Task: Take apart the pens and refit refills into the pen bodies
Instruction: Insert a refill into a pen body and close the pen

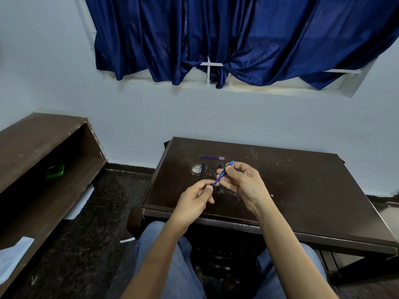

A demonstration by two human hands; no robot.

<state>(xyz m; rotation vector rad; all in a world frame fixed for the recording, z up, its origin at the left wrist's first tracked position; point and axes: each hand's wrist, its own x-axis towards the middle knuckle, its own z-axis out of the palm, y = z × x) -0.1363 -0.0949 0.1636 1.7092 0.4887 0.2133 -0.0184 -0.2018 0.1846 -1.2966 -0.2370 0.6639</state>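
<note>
Blue pen (222, 174), slim glossy plastic, ribbed rounded cap end pointing up-right, long axis diagonal, held above the dark scuffed wooden worktop (302, 190). Right hand (244, 182) pinches the upper barrel; left hand (194, 197) pinches the thin lower end. Two thin purple refills (211, 157) lie side by side, horizontal, near far edge. Dark pen parts (203, 169) lie beneath the hands.

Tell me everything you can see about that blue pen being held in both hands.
The slim blue translucent-looking plastic pen is held tilted above the dark brown wooden table, touching nothing but fingers. Its ribbed, lighter blue end points up and away near the right hand, which pinches the upper barrel. The left hand pinches the lower, thinner end. Whether it is coming apart is unclear.
</note>
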